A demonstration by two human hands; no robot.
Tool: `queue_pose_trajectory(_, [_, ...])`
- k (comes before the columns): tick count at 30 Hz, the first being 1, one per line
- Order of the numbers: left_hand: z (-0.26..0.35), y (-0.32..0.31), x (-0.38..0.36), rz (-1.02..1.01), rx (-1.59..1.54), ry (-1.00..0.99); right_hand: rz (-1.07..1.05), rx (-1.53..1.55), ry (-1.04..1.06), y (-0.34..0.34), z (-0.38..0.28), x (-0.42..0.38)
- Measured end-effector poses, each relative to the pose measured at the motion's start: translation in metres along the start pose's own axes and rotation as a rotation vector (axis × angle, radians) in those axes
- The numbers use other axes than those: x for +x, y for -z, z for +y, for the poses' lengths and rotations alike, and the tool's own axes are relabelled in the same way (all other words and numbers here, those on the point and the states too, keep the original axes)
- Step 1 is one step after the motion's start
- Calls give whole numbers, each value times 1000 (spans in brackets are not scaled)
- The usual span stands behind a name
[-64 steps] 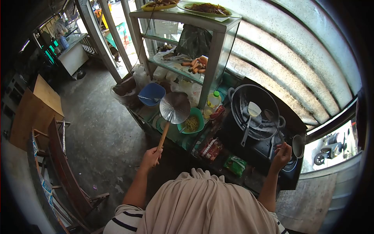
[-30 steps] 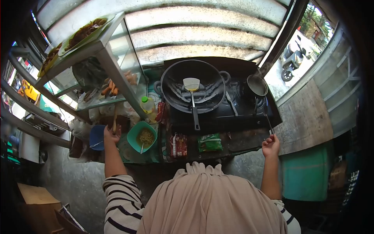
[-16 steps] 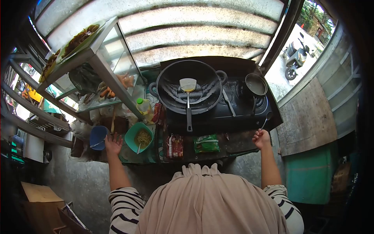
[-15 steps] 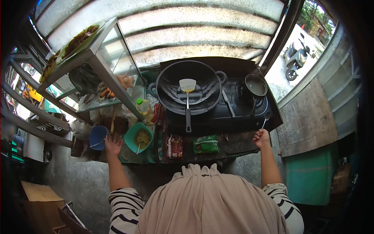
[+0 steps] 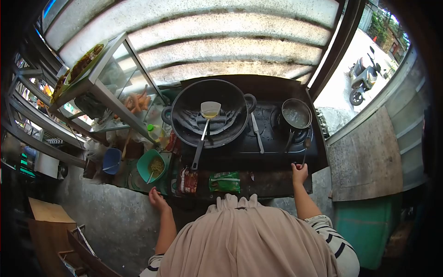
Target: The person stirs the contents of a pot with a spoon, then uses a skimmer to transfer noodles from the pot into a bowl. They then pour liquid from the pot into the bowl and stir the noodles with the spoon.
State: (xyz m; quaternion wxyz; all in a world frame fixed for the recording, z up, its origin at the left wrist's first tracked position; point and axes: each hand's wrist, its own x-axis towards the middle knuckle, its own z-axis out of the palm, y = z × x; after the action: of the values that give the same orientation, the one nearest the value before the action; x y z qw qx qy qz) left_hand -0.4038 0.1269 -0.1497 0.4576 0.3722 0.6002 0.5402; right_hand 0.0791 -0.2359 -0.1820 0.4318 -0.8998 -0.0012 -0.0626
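My right hand (image 5: 300,173) is closed round the handle of a spoon (image 5: 306,148), whose bowl points up over the stove's front right corner. Just beyond it, a small saucepan (image 5: 296,115) of bubbling liquid sits on the right burner. My left hand (image 5: 158,199) is empty, its fingers loosely bent and apart, off the counter's front edge. Closest to it is a turquoise bowl (image 5: 144,162) with noodles and a spoon in it. On the left burner stands a big dark wok (image 5: 184,131), with a spatula (image 5: 203,134) lying across it.
A knife (image 5: 256,133) lies on the stove between wok and saucepan. Along the counter's front are a green packet (image 5: 224,182) and a red packet (image 5: 188,180). A blue bowl (image 5: 111,160), a bottle with a green cap (image 5: 153,131) and a glass display case (image 5: 113,87) are at the left.
My left hand has drawn back from beside the blue bowl to the counter's front edge. My right hand still holds the spoon, now closer to the saucepan. The view has shifted slightly.
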Motion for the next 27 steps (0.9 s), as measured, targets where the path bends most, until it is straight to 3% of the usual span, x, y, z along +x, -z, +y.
queue_pose_trajectory(5, [-27, -34, -105, -204, 109, -55, -97, 34, 71, 13, 2, 10])
queue_pose_trajectory(7, [-20, -63, -142, -339, 243, -242, -138, 11, 136, 17, 3, 16])
queue_pose_trajectory(11, [16, -145, -211, -755, 283, -417, -204, 86, 165, 17, 12, 24])
queue_pose_trajectory(13, [23, -191, -231, -1050, 321, -210, -224, 126, 177, 21, 12, 26])
queue_pose_trajectory(15, [23, -250, -255, -1251, 318, -245, -250, 118, 204, 24, 21, 30])
queue_pose_trajectory(17, [22, -304, -280, -1404, 399, 99, -311, 349, 99, 27, 26, 35])
queue_pose_trajectory(19, [1, -354, -301, -1421, 379, 372, -334, 304, 125, 39, 26, 40])
queue_pose_trajectory(20, [3, -370, -307, -1418, 372, 372, -334, 365, 96, 44, 26, 43])
queue_pose_trajectory(22, [7, -396, -316, -1512, 284, 905, -329, 417, 47, 57, 25, 46])
queue_pose_trajectory(26, [1, -421, -334, -1445, 253, 917, -297, 468, 18, 81, 34, 49])
queue_pose_trajectory(27, [2, -422, -336, -1450, 321, 744, -289, 471, 13, 87, 37, 49])
